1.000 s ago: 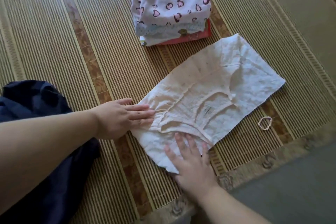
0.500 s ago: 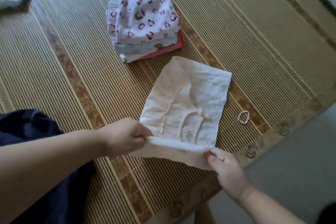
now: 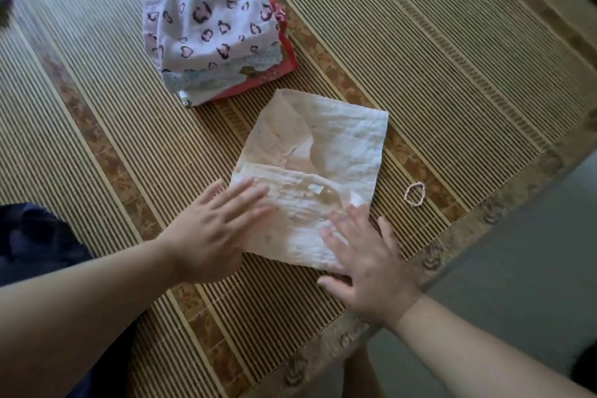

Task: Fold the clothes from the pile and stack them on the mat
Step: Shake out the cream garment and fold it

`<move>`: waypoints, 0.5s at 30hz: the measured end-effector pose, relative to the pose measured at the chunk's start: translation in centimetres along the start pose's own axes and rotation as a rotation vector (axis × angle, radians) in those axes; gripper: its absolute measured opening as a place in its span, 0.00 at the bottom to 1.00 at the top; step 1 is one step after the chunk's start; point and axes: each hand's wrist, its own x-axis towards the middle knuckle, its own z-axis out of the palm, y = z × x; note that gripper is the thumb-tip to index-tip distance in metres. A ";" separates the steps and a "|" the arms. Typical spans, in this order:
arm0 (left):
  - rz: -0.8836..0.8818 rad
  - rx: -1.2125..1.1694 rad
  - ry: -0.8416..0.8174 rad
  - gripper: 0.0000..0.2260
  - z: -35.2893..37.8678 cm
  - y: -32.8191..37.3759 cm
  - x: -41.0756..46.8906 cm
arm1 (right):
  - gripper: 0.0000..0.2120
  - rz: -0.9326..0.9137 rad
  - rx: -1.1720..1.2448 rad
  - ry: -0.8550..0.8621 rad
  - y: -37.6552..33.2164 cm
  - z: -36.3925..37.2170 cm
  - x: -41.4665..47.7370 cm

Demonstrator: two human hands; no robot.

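Note:
A cream, crinkled garment (image 3: 326,152) lies on the bamboo mat (image 3: 436,52), its near part folded over onto itself. My left hand (image 3: 214,229) rests flat on the fold's left side, fingers spread. My right hand (image 3: 365,255) presses flat on the fold's near right corner. Behind the garment stands a stack of folded clothes (image 3: 213,29), topped by a white piece with pink hearts over a red one.
A dark navy cloth (image 3: 35,239) lies at the left by my left arm. A small pink hair tie (image 3: 414,194) sits on the mat right of the garment. The mat's patterned border (image 3: 433,255) runs near my right hand, with grey floor (image 3: 517,284) beyond.
Both hands gripped the garment's near edge, lifted it and folded it away from me. They have let go and lie flat on the fold.

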 end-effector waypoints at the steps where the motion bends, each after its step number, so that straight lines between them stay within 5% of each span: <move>1: 0.045 0.024 -0.050 0.37 0.8 -0.1 -0.6 | 0.39 -0.010 -0.078 -0.100 0.1 0.7 -0.1; 4: -0.050 0.058 -0.210 0.46 1.5 -0.5 -0.7 | 0.53 0.113 -0.177 -0.240 1.3 1.6 0.6; 8: -0.141 0.096 -0.240 0.36 0.7 -0.9 0.6 | 0.40 0.137 -0.198 -0.289 3.0 0.3 2.2; 11: -0.101 0.086 -0.247 0.35 -1.0 -0.6 0.8 | 0.42 0.036 -0.165 -0.382 3.1 -1.9 2.5; 13: -0.072 0.026 -0.342 0.35 -2.6 0.2 0.7 | 0.44 -0.018 -0.099 -0.512 3.2 -3.9 2.6; 15: -0.142 -0.130 -0.498 0.23 -4.3 1.3 0.4 | 0.34 0.035 0.108 -0.600 3.2 -6.6 2.6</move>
